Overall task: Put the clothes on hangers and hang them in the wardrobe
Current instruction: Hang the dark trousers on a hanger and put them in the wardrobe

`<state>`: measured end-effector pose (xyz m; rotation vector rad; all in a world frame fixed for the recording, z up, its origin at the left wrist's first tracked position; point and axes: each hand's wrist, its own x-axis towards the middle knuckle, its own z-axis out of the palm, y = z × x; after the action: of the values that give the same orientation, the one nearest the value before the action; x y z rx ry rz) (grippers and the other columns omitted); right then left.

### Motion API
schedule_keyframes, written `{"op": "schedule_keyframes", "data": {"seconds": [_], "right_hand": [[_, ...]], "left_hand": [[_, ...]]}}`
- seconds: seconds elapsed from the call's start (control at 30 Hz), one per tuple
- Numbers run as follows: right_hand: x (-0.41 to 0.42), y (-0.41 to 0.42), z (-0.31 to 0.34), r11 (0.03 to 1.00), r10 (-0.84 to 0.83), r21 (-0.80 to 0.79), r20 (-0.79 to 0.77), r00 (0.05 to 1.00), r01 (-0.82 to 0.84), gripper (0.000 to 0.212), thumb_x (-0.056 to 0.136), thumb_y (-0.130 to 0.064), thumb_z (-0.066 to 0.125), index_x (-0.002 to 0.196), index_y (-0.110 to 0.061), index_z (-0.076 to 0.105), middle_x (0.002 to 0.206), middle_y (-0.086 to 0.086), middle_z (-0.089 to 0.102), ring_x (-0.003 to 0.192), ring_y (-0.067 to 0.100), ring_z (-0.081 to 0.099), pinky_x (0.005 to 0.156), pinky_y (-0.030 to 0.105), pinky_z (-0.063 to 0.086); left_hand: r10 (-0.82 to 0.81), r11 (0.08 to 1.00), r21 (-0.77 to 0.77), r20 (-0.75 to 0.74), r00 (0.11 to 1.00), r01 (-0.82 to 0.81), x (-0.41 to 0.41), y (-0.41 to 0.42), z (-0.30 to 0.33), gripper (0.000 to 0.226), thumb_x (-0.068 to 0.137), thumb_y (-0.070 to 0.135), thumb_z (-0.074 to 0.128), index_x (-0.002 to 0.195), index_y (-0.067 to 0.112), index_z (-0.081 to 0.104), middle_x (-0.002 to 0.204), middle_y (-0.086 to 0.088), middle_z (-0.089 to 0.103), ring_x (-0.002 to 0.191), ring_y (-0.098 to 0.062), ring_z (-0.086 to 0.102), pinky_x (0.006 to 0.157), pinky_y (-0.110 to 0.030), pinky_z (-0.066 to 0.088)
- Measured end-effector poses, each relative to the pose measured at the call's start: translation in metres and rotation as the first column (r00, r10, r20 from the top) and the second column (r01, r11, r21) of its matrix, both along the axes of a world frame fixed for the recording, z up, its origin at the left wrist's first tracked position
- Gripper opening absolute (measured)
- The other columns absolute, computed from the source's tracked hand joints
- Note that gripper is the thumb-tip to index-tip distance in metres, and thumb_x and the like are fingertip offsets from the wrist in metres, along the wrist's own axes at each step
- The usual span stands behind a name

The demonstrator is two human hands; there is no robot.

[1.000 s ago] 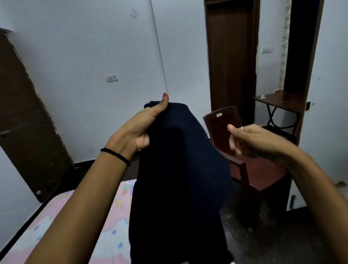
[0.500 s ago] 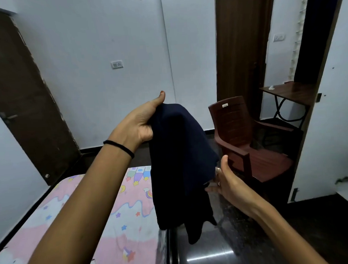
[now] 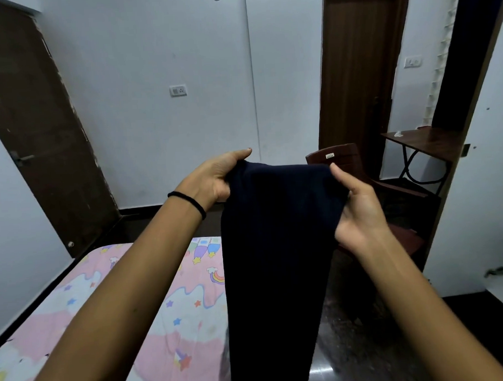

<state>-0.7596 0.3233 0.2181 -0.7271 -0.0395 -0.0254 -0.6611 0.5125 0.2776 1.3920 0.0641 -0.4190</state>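
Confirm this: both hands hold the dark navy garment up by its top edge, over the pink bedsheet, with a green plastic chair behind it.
Wrong on one point: the chair is dark brown, not green, as the head view shows. Both the left hand and right hand do hold the navy garment up.

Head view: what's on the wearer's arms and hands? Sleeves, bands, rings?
Both forearms are bare, with no sleeves in view. The left hand has a thin black band around its wrist. The right hand and wrist show no band; no ring is visible. No gloves on either.
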Motion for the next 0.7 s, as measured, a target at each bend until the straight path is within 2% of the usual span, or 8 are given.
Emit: {"op": "schedule_keyframes", "data": {"seconds": [0.13, 0.2, 0.33, 0.43, 0.47, 0.53, 0.6, 0.7], "right_hand": [[0.001, -0.001, 0.015, 0.988, 0.067, -0.140, -0.032, 0.997, -0.071, 0.019, 0.083, -0.015, 0.065, 0.098, -0.006, 0.072, 0.103, 0.012, 0.072, 0.091, 0.025, 0.071, 0.074, 0.033, 0.060], [0.002, -0.002, 0.020, 0.970, 0.079, -0.224, -0.068, 0.995, -0.093, 0.017, 0.087, -0.016, 0.063, 0.099, -0.006, 0.070, 0.100, 0.012, 0.073, 0.087, 0.023, 0.072, 0.069, 0.031, 0.060], [0.002, -0.014, 0.015, 0.970, 0.089, -0.216, -0.111, 0.990, -0.112, 0.040, 0.092, -0.042, 0.057, 0.116, -0.012, 0.069, 0.113, 0.009, 0.071, 0.105, 0.022, 0.067, 0.079, 0.030, 0.057], [-0.004, -0.014, -0.011, 0.962, 0.162, -0.183, -0.222, 0.961, -0.205, 0.054, 0.092, -0.055, 0.048, 0.097, -0.009, 0.078, 0.106, 0.010, 0.073, 0.092, 0.023, 0.072, 0.072, 0.033, 0.060], [-0.006, -0.011, -0.021, 0.950, 0.201, -0.185, -0.251, 0.947, -0.251, 0.060, 0.091, -0.059, 0.044, 0.098, -0.010, 0.078, 0.109, 0.011, 0.072, 0.092, 0.024, 0.072, 0.073, 0.035, 0.060], [-0.010, -0.005, -0.033, 0.921, 0.278, -0.199, -0.269, 0.922, -0.335, 0.070, 0.088, -0.070, 0.037, 0.112, -0.015, 0.073, 0.119, 0.010, 0.068, 0.103, 0.027, 0.069, 0.083, 0.041, 0.057], [-0.013, 0.003, -0.035, 0.893, 0.342, -0.219, -0.234, 0.910, -0.392, 0.074, 0.084, -0.076, 0.033, 0.127, -0.024, 0.062, 0.128, 0.008, 0.063, 0.116, 0.029, 0.061, 0.098, 0.047, 0.047], [-0.015, 0.013, -0.030, 0.911, 0.333, -0.210, -0.134, 0.933, -0.355, 0.064, 0.087, -0.067, 0.045, 0.135, -0.026, 0.054, 0.134, 0.006, 0.060, 0.124, 0.028, 0.055, 0.105, 0.046, 0.041]], "left_hand": [[-0.011, 1.000, -0.009, 0.014, 1.000, 0.011, 0.002, 0.001, 0.006, 0.028, 0.096, 0.029, 0.056, 0.085, 0.004, 0.060, 0.076, -0.012, 0.066, 0.065, -0.023, 0.066, 0.060, -0.032, 0.058], [-0.033, 0.999, 0.011, 0.022, 0.999, 0.033, 0.001, 0.000, 0.008, 0.028, 0.096, 0.027, 0.055, 0.082, 0.003, 0.060, 0.070, -0.011, 0.066, 0.059, -0.022, 0.066, 0.058, -0.030, 0.057], [-0.038, 0.996, -0.073, 0.064, 0.997, 0.042, 0.000, -0.001, 0.009, 0.024, 0.095, 0.025, 0.056, 0.085, 0.005, 0.062, 0.076, -0.010, 0.067, 0.064, -0.021, 0.066, 0.060, -0.029, 0.058], [-0.058, 0.983, -0.165, 0.114, 0.992, 0.076, -0.004, -0.004, 0.009, 0.020, 0.092, 0.025, 0.062, 0.085, 0.007, 0.063, 0.079, -0.010, 0.067, 0.070, -0.021, 0.066, 0.070, -0.031, 0.058], [-0.066, 0.980, -0.176, 0.130, 0.989, 0.089, -0.006, -0.006, 0.009, 0.019, 0.091, 0.026, 0.064, 0.086, 0.008, 0.063, 0.079, -0.009, 0.067, 0.072, -0.021, 0.066, 0.073, -0.032, 0.057], [-0.087, 0.978, -0.173, 0.154, 0.984, 0.113, -0.008, -0.009, 0.009, 0.017, 0.089, 0.027, 0.067, 0.088, 0.010, 0.062, 0.082, -0.008, 0.067, 0.075, -0.021, 0.066, 0.077, -0.033, 0.057], [-0.105, 0.979, -0.155, 0.165, 0.981, 0.131, -0.009, -0.011, 0.007, 0.018, 0.088, 0.028, 0.068, 0.089, 0.011, 0.063, 0.084, -0.008, 0.067, 0.077, -0.021, 0.066, 0.079, -0.034, 0.057], [-0.133, 0.979, -0.130, 0.169, 0.977, 0.156, -0.010, -0.011, 0.005, 0.019, 0.086, 0.029, 0.070, 0.086, 0.011, 0.065, 0.085, -0.008, 0.069, 0.080, -0.021, 0.066, 0.083, -0.036, 0.056]]}}
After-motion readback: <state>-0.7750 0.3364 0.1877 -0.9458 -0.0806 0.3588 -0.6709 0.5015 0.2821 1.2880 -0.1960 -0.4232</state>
